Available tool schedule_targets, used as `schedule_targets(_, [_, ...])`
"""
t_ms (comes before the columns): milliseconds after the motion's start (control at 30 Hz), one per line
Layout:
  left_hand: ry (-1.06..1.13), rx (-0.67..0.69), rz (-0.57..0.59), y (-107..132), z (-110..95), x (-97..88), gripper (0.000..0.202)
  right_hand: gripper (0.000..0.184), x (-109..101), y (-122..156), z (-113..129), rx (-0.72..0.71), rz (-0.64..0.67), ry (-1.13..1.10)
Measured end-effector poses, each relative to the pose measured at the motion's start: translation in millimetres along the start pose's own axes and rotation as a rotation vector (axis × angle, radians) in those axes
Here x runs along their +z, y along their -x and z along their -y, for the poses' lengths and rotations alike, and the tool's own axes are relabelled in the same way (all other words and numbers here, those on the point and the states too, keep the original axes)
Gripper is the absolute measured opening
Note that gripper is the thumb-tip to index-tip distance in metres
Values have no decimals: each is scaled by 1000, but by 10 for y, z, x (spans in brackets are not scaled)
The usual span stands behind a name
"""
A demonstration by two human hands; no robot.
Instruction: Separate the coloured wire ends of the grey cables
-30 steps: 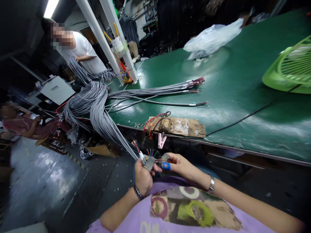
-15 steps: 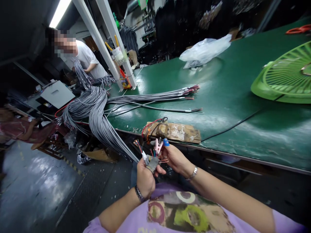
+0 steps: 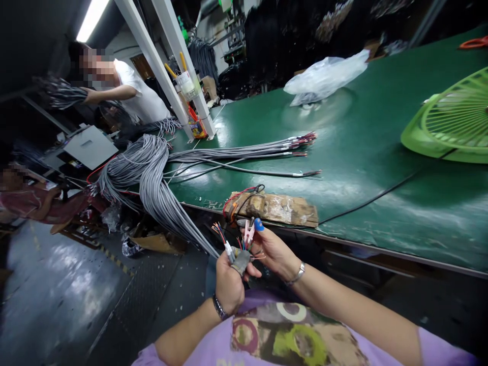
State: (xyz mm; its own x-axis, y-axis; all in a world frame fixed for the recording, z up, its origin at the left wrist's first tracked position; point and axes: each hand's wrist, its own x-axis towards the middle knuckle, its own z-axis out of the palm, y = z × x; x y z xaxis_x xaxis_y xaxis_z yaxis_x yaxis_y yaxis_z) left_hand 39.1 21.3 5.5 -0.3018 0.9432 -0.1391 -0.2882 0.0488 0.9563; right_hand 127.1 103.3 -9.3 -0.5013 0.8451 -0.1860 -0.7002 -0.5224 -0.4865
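Note:
My left hand (image 3: 230, 282) is closed around the end of a grey multi-core cable (image 3: 229, 250), its thin coloured wires fanned out above the fist. A grey covering (image 3: 241, 261) wraps the left thumb. In my right hand (image 3: 277, 252), pinched between thumb and fingers, is a pink clip (image 3: 249, 233), close to the wire ends beside the left thumb. A blue cover (image 3: 259, 224) sits on a right fingertip. Whether the clip's jaws grip a wire is too small to tell. A thick bundle of grey cables (image 3: 156, 178) runs from the table down to the left hand.
On the green table (image 3: 358, 203) lie a wooden block (image 3: 287, 209) with wires, more cable ends (image 3: 267, 148), a plastic bag (image 3: 324, 79) and a green fan (image 3: 446, 127) with a black cord. A person in white (image 3: 133, 96) holds cables beyond the white posts (image 3: 171, 66).
My hands stay nearly in place, with the right hand shifted slightly left against the table. The person in white has raised a cable bundle out to the left.

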Motion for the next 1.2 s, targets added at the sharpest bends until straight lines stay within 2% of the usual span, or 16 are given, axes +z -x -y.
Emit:
schedule_targets(267, [-4,-4,-15,5,4,4,29,31,12,14,-28,22,-54,-8])
schedule_targets(467, [12,11,-35,79,-18,-58,26,41,-6,73,14,91,47,16])
schedule_targets(633, [38,11,-57,97,-34,-68,29,29,10,115,55,72,62,103])
schedule_targets(800, [52,11,-80,66,-44,-44,28,32,-9,120,53,52,87,111])
schedule_targets(967, [45,11,-83,15,-42,-13,22,30,28,115,52,85,33,73])
schedule_targets(1200, [-26,-2,-92,-23,16,6,29,31,-25,60,-13,51,-14,25])
